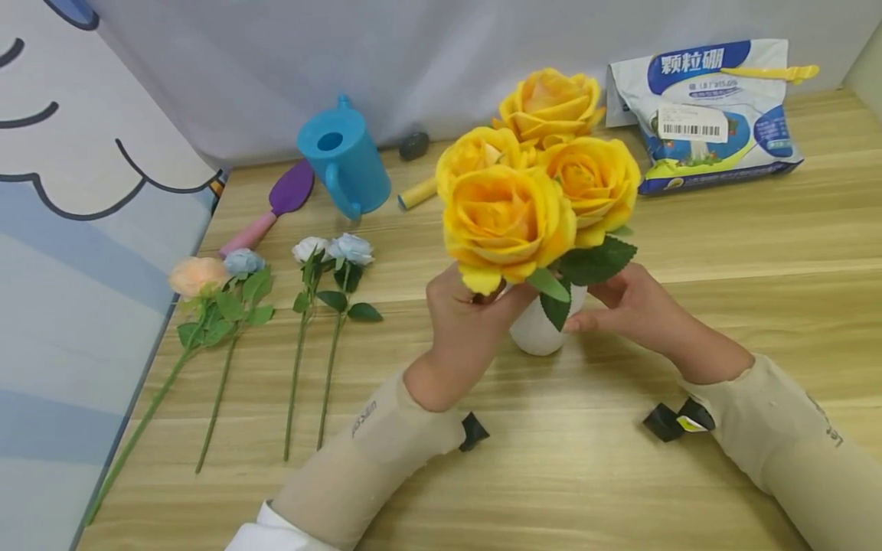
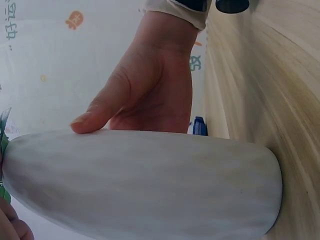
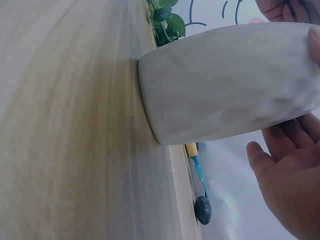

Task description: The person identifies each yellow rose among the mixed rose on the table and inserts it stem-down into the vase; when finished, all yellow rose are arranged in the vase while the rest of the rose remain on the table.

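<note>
Large yellow roses (image 1: 508,222) stand bunched over the mouth of a white vase (image 1: 537,330). Just beneath the blooms, my left hand (image 1: 465,329) has its fingers curled round the stems, partly hidden by petals and leaves. My right hand (image 1: 641,314) holds the vase from the right, thumb at the front and fingers behind. In the left wrist view the vase (image 2: 145,182) has its base on the table, and leaves show at its mouth. The right wrist view shows the vase (image 3: 225,85) between both hands, with my right fingers (image 3: 287,142) along its far side.
To the left lie a peach flower (image 1: 197,277), a blue one (image 1: 244,262) and two pale roses (image 1: 331,249) on long stems. Behind them stand a blue watering can (image 1: 358,172) and a purple shovel (image 1: 291,187). A printed bag (image 1: 713,126) leans at the back right.
</note>
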A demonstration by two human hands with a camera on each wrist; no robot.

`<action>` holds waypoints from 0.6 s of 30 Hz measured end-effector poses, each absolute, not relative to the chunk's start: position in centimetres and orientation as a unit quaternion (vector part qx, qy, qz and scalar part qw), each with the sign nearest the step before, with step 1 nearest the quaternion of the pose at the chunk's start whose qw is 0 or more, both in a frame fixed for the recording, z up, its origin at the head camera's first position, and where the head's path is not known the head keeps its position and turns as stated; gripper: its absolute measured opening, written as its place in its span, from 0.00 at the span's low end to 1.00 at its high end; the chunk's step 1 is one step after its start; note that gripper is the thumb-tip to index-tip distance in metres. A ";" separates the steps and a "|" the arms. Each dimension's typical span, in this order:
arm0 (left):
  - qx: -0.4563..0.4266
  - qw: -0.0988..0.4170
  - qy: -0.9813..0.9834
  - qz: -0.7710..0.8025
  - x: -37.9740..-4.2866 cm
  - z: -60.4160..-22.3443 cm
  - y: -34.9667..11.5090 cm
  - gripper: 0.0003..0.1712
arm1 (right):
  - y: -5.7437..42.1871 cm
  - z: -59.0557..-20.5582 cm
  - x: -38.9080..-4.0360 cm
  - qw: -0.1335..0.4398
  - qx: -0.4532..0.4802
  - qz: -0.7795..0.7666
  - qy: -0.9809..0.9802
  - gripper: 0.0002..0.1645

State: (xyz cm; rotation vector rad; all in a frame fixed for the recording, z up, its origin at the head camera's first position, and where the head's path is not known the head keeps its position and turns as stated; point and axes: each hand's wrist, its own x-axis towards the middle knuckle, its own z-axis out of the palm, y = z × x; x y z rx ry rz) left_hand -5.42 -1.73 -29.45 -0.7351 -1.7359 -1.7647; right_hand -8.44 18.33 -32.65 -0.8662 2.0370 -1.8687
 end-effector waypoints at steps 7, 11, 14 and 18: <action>-0.247 0.263 -0.662 -0.657 -5.4 -29.6 -1.8 0.07 | 18.3 -32.7 -8.5 0.120 -0.301 -0.649 0.689 0.45; -0.250 0.258 -0.661 -0.659 -5.4 -29.4 -1.9 0.08 | 18.3 -32.7 -8.5 0.118 -0.301 -0.654 0.684 0.43; -0.254 0.259 -0.669 -0.648 -5.3 -29.3 -2.3 0.08 | 18.3 -32.8 -8.5 0.119 -0.303 -0.656 0.681 0.43; -0.265 0.237 -0.697 -0.623 -5.3 -29.0 -3.4 0.09 | 18.5 -32.9 -8.6 0.127 -0.310 -0.645 0.687 0.45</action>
